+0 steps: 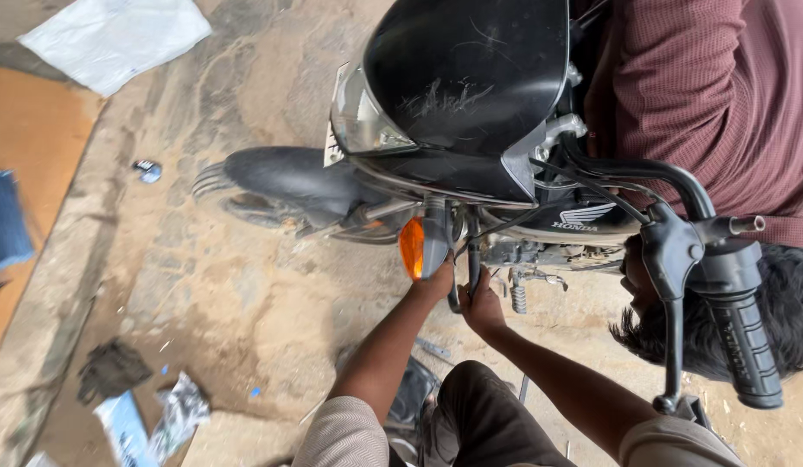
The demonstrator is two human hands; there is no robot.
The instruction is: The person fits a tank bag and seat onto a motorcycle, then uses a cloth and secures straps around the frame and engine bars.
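Below the headlight, both hands (pixel 460 294) grip black cables (pixel 472 259).

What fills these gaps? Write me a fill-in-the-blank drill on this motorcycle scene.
The left hand rests under the ____ turn signal.
The right hand holds a thin ____ cable.
The person beside the handlebar grip wears a ____ shirt.
Missing words: orange; black; maroon.

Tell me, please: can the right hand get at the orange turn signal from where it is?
Probably yes. The right hand is just beside the orange turn signal, with only the left hand between them.
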